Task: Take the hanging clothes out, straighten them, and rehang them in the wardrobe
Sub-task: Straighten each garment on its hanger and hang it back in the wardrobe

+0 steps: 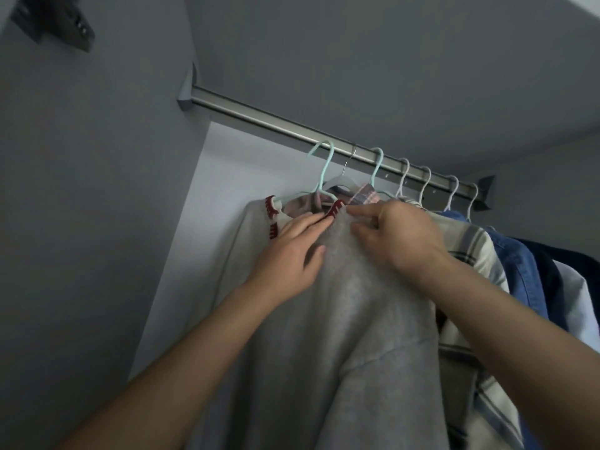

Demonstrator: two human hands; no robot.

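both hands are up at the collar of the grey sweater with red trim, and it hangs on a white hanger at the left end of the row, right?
Nearly: the head view shows the hanger is mint-green, not white. The left hand and right hand are at the collar of the grey sweater with red trim, leftmost in the row.

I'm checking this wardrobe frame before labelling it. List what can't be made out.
- Grey sweater: hem cut off by the bottom edge, head view.
- Teal hanger: shoulders buried under the sweater's collar.
- Denim shirts: mostly hidden behind the plaid shirt and right forearm.
- Right hand: grip on fabric unclear.
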